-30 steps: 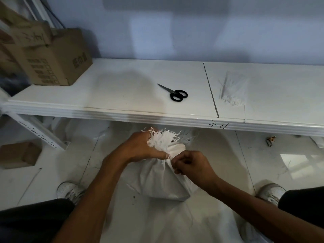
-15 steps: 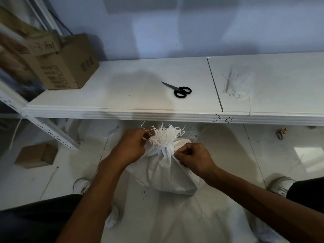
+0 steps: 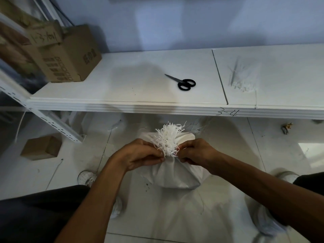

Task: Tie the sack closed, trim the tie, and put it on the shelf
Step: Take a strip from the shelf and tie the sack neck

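Head view: far to the upper left of the hands, a cardboard box [image 3: 70, 57] is seen on the white shelf [image 3: 122, 95], and a smaller box [image 3: 41, 148] lies on the floor to their left. The left hand [image 3: 140, 155] is closed, its fingertips pinched at the gathered neck of the white sack [image 3: 175, 174], which stands on the floor between the feet, below the shelf edge. Black scissors [image 3: 184, 83] are laid on the shelf, well above and between the hands. The right hand [image 3: 196, 153] is likewise pinched at the neck from the other side, just under the frayed tuft. Whether a tie is held cannot be told. A bundle of pale ties [image 3: 242, 79] rests on the shelf, up and right.
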Demonstrator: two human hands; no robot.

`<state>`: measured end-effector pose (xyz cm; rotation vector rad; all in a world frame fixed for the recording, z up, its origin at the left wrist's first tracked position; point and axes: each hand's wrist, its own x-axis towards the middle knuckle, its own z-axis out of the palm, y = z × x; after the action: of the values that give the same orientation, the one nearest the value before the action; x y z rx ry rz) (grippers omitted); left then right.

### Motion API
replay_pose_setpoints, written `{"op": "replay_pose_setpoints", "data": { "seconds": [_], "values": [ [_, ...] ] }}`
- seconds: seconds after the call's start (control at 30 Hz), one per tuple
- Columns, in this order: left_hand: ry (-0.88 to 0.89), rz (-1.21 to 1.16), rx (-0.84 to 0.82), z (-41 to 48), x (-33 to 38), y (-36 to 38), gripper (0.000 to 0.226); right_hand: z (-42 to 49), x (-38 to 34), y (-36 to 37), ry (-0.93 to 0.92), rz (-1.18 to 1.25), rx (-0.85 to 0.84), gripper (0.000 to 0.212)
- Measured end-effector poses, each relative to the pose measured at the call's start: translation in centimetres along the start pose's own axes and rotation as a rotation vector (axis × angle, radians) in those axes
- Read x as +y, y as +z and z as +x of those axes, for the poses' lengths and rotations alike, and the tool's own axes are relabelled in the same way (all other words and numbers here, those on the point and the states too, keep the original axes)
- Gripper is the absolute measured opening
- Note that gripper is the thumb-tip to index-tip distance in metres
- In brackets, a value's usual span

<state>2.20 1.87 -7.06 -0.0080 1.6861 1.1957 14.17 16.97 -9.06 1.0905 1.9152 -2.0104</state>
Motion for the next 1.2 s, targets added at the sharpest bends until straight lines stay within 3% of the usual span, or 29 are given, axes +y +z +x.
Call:
{"op": "replay_pose_setpoints", "data": {
  "seconds": [0.2,0.43,0.67,0.9,1.2],
  "values": [
    [-0.107,-0.193,-0.016,1.2,-2.0,1.3,0.013,0.0,0.7,0.6,0.005,0.053,0.008,0.015],
    [0.098,-0.27,0.057,1.8,-2.4,2.8,0.015,0.2,1.3,0.5,0.006,0.193,0.028,0.008],
    [0.115,-0.494,0.077,2.7,-1.7,3.7,0.013,0.5,1.3,0.1,-0.022,0.198,0.037,0.009],
    [0.094,-0.371,0.045,2.7,-0.9,3.4,0.011,0.5,0.8,0.0,0.079,0.212,-0.106,0.003],
    [0.117,-0.323,0.018,3.3,-0.7,3.8,0.005,0.5,2.0,0.7,0.091,0.426,-0.047,0.002]
  ]
}}
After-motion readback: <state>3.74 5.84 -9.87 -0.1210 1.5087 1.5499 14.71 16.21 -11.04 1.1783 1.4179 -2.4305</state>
